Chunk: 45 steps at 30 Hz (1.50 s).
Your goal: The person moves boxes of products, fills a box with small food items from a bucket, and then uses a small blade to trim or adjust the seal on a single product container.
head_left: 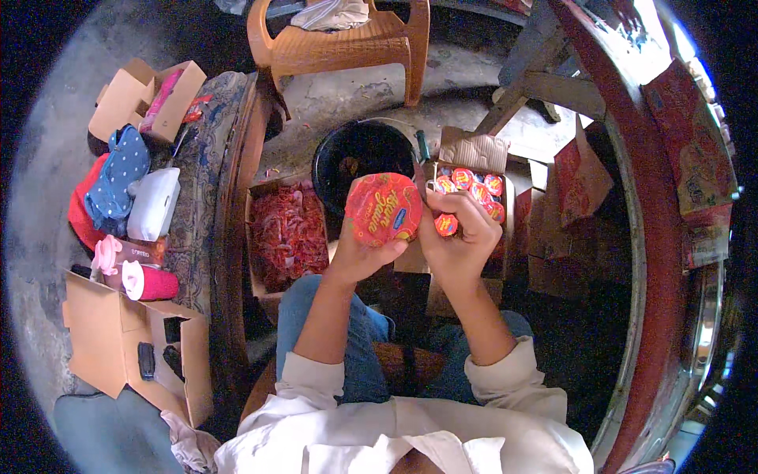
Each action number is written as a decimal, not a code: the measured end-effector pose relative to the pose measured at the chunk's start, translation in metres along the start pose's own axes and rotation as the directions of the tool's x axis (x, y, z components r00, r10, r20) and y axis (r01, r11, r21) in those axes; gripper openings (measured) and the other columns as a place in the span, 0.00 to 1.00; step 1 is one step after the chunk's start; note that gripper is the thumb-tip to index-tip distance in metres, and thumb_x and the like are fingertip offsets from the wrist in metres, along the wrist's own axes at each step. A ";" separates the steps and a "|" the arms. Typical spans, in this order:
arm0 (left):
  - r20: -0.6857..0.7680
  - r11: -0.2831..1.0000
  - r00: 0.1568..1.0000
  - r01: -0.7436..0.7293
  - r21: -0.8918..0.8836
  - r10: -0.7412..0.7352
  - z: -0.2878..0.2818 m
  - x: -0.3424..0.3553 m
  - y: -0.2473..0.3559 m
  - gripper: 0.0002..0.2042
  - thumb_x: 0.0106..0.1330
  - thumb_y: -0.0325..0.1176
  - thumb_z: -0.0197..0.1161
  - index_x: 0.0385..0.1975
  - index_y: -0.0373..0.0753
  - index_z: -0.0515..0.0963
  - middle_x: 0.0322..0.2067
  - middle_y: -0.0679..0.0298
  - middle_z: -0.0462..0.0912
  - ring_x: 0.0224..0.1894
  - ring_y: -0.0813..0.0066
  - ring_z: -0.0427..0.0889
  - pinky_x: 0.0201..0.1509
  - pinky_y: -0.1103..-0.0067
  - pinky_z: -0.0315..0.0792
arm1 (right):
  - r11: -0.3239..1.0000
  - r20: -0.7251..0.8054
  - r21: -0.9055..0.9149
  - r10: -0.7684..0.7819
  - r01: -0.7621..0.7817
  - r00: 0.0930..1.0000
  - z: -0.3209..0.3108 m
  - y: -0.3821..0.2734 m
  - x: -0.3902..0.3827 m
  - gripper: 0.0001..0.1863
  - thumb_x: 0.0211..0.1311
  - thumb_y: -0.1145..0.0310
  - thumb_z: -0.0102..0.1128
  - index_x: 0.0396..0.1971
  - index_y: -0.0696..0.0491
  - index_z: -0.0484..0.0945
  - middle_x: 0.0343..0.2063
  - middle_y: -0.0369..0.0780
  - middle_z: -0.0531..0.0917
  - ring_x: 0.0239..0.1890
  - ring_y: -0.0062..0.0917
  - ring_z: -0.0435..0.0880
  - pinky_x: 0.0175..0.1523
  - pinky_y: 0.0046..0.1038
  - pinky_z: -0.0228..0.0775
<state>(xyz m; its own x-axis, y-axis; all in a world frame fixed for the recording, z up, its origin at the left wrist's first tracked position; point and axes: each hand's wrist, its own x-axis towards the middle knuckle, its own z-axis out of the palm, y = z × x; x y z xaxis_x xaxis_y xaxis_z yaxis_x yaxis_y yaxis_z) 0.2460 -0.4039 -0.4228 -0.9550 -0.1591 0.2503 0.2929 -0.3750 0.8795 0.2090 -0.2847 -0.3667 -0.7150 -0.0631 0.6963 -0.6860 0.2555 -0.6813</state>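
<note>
My left hand [369, 257] is closed round a flat, roundish red printed packet [384, 207] with yellow lettering and a small blue patch. Its printed face is turned up, over the near rim of a black bucket [328, 162]. Close beside the packet's right edge, my right hand [458, 237] has its fingers curled in a pinch. A thin, pale, blade-like strip [419, 172] rises by those fingertips; I cannot make out what it is. Behind the right hand, an open cardboard box [509, 209] holds several round red-and-white wrapped pieces [478, 192].
Left of the bucket stands a carton [251, 237] full of red plastic wrappers [288, 233]. A patterned bench [193, 189] carries a white container [154, 205] and a blue dotted cloth [118, 178]. An orange plastic chair [339, 54] stands ahead; a dark red beam [655, 276] runs along the right.
</note>
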 end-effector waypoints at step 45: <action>-0.117 0.963 0.984 -0.100 0.250 0.133 0.001 0.007 -0.013 0.33 0.45 0.33 0.64 0.51 0.35 0.56 0.47 0.60 0.67 0.50 0.71 0.68 0.53 0.75 0.62 | 0.998 0.013 -0.055 -0.005 0.005 1.000 0.008 0.012 -0.008 0.08 0.36 0.83 0.60 0.21 0.58 0.75 0.18 0.41 0.76 0.21 0.28 0.77 0.26 0.22 0.67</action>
<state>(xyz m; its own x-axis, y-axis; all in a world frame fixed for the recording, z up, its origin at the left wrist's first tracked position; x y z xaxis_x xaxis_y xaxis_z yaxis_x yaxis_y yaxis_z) 0.2355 -0.3995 -0.4323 -0.8956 -0.3133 0.3157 0.3663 -0.1170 0.9231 0.2059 -0.2889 -0.3822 -0.7134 -0.0770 0.6965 -0.6815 0.3077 -0.6640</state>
